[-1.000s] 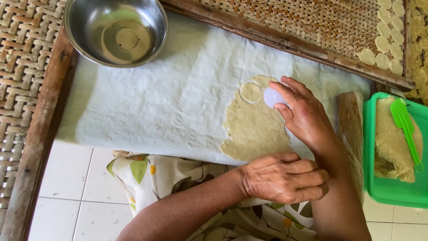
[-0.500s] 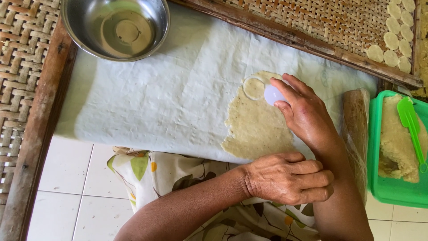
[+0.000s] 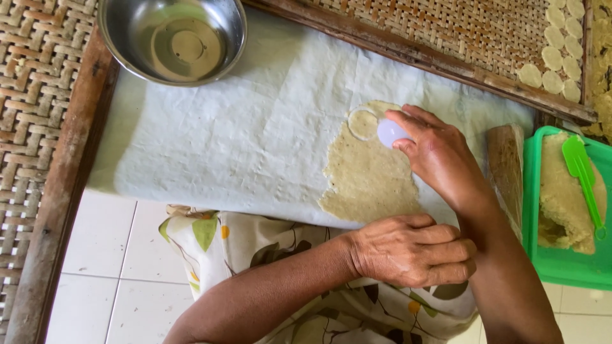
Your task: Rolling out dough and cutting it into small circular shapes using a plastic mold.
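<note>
No packages, no labels, no signs, no screens in view.
</note>
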